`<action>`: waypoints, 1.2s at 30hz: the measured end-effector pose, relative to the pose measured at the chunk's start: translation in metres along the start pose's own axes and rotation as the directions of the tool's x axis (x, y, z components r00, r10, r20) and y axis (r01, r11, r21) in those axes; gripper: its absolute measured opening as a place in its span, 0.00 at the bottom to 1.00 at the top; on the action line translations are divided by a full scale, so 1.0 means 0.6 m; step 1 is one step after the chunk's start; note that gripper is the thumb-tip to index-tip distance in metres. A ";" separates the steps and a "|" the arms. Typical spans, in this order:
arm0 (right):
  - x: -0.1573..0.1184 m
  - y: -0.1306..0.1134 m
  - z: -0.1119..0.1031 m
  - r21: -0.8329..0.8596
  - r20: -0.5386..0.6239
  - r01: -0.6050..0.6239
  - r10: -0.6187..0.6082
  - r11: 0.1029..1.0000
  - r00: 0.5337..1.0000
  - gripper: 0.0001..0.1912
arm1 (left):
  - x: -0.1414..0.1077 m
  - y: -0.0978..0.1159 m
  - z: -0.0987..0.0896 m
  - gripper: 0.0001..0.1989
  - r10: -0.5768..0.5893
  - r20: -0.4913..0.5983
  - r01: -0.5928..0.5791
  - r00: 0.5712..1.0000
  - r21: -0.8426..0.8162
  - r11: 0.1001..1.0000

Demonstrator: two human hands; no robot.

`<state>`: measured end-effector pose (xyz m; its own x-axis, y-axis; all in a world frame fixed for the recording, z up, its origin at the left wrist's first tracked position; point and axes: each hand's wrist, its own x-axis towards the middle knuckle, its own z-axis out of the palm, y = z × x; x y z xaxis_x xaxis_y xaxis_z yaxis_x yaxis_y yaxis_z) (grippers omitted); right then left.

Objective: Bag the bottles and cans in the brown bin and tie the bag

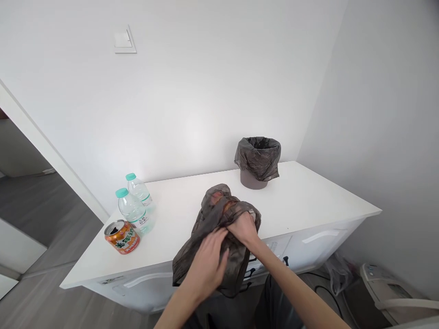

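A dark, see-through plastic garbage bag [202, 233] lies crumpled over the front edge of the white cabinet top, with reddish and orange shapes showing dimly through its film. My left hand [208, 258] grips the bag near its opening, fingertips curled at the film's edge and thumb below. Into the bag's folds reaches my right hand [244, 228]; its fingers are hidden there, so what they hold does not show. Beyond the bag stands a small bin [254, 180], upright and lined with a similar dark bag [259, 160] folded over its rim.
At the left end of the cabinet top [295, 205] stand an opened orange can [122, 237] and two clear bottles with teal caps, the nearer bottle [133, 210] close behind the can. A wall rises behind. On the floor at right sits a grey-beige appliance [384, 288].
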<state>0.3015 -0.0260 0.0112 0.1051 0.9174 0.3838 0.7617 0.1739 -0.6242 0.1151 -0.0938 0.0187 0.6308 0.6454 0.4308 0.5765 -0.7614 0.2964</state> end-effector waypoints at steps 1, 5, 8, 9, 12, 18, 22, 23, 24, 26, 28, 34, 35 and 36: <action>-0.006 -0.003 -0.010 0.039 0.006 0.008 -0.009 0.999 1.000 0.12 | 0.010 -0.016 0.002 0.27 -0.044 -0.017 0.044 0.999 0.011 0.999; -0.027 -0.007 -0.045 0.147 -0.015 0.142 -0.142 0.979 0.990 0.16 | 0.049 -0.053 -0.018 0.28 -0.102 -0.089 0.110 0.991 0.090 0.990; -0.041 -0.004 -0.065 0.187 0.030 0.220 -0.229 0.957 0.973 0.23 | 0.063 -0.049 -0.029 0.32 -0.048 -0.092 0.064 0.995 0.185 0.981; -0.045 -0.004 -0.071 0.200 0.054 0.229 -0.244 0.953 0.968 0.26 | 0.064 -0.045 -0.028 0.34 -0.031 -0.088 0.050 0.996 0.223 0.974; -0.058 -0.005 -0.086 0.231 0.165 0.199 -0.240 0.952 0.957 0.33 | 0.059 -0.041 -0.015 0.36 -0.002 -0.071 0.024 0.997 0.306 0.952; -0.059 0.001 -0.101 0.297 0.378 0.080 -0.195 0.951 0.905 0.35 | 0.029 -0.049 -0.011 0.29 -0.120 -0.117 0.131 0.986 0.089 0.987; -0.032 0.027 -0.096 0.348 0.315 -0.011 -0.106 0.937 0.943 0.34 | -0.005 -0.032 -0.053 0.29 -0.381 -0.081 0.322 0.921 -0.392 0.862; -0.025 0.034 -0.092 0.377 0.275 -0.018 -0.093 0.926 0.957 0.34 | -0.011 -0.032 -0.068 0.31 -0.455 -0.078 0.364 0.887 -0.488 0.794; -0.019 0.042 -0.087 0.409 0.230 -0.019 -0.083 0.912 0.970 0.34 | -0.013 -0.035 -0.083 0.33 -0.528 -0.092 0.394 0.844 -0.561 0.728; -0.011 0.055 -0.075 0.464 0.153 -0.031 -0.046 0.886 0.987 0.34 | -0.008 -0.055 -0.113 0.37 -0.656 -0.169 0.416 0.736 -0.651 0.635; -0.009 0.066 -0.060 0.494 0.121 -0.064 0.004 0.867 0.993 0.35 | 0.010 -0.089 -0.134 0.39 -0.737 -0.246 0.433 0.630 -0.676 0.596; -0.014 0.085 -0.031 0.473 0.143 -0.082 0.016 0.877 0.990 0.34 | 0.049 -0.202 -0.117 0.35 -0.822 -0.353 0.524 0.447 -0.641 0.561; -0.014 0.085 -0.030 0.462 0.138 -0.073 0.010 0.884 0.990 0.34 | 0.049 -0.217 -0.108 0.35 -0.821 -0.378 0.544 0.428 -0.618 0.568; -0.014 0.086 -0.029 0.450 0.130 -0.065 0.006 0.890 0.992 0.34 | 0.048 -0.231 -0.099 0.35 -0.820 -0.399 0.565 0.411 -0.594 0.573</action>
<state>0.3510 -0.0308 -0.0120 0.0259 0.9572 0.2883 0.3835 0.2568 -0.8871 0.0225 0.0264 0.0410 -0.4204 0.8649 0.2741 0.3779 -0.1078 0.9196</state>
